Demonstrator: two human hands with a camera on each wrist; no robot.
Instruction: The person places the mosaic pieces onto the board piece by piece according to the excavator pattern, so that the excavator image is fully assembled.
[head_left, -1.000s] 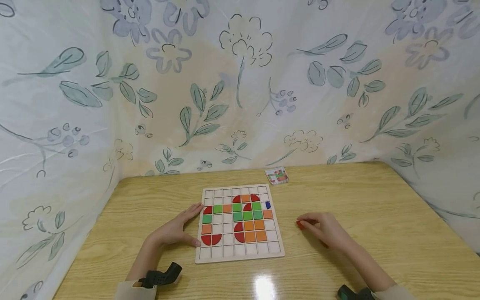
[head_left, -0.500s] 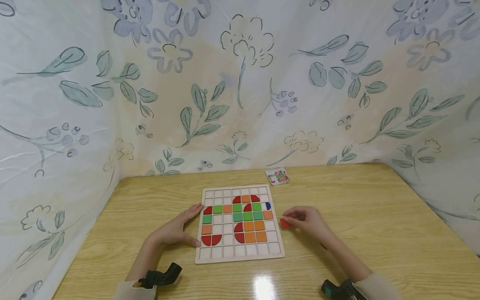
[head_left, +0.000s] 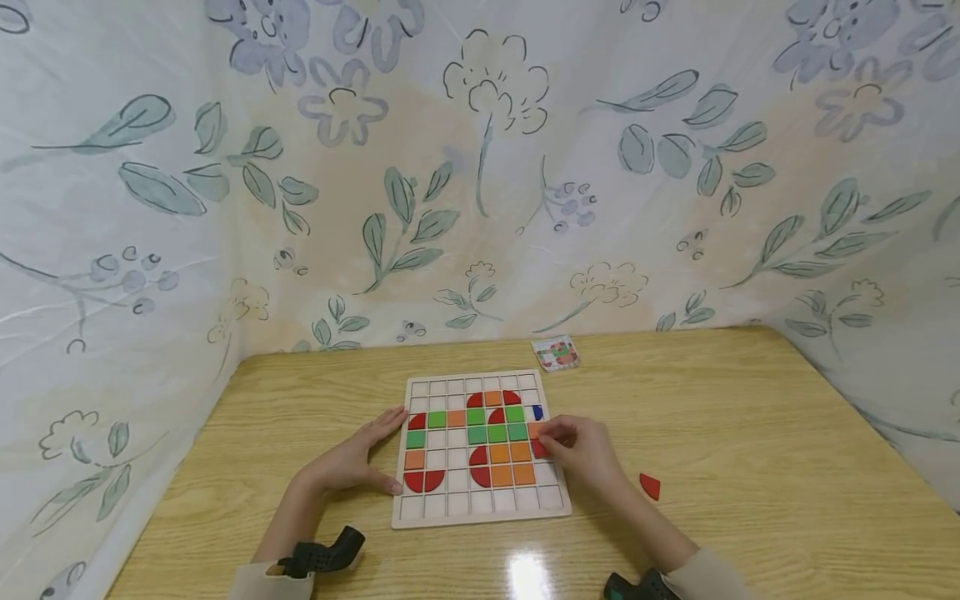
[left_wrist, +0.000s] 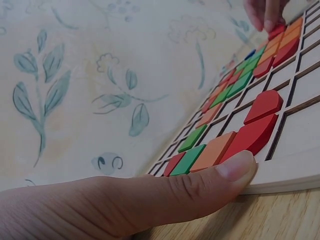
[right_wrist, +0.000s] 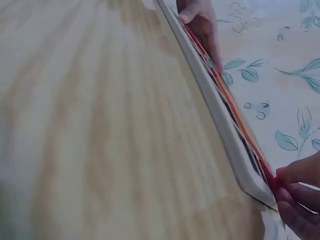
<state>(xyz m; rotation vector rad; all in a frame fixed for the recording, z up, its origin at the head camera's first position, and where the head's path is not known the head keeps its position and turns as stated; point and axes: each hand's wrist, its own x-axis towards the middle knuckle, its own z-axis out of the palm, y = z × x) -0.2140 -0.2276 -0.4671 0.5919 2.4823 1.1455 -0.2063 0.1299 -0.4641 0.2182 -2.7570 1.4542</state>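
Observation:
A pale wooden grid board (head_left: 480, 521) lies on the table, with red, orange, green and blue tiles in its cells. Its left edge is touched by my left hand (head_left: 348, 461), fingers spread and thumb at the near part of the rim. In the left wrist view the thumb (left_wrist: 200, 187) lies along the frame beside red quarter-round tiles (left_wrist: 252, 135). Over the right column, my right hand (head_left: 588, 454) pinches a red tile (head_left: 539, 449) between thumb and fingertips, just below an orange square tile (head_left: 534, 430). The fingers partly hide that red tile.
A loose red quarter-round tile (head_left: 649, 486) lies on the wooden table (head_left: 750, 417), beside the right forearm. Behind the board is a small printed pattern card (head_left: 556, 353). Flowered cloth (head_left: 480, 167) hangs at the back and sides.
My right hand has moved left from the bare table to the board's right column, carrying the red tile. The loose red tile has come into sight. The left hand stays at the board's edge.

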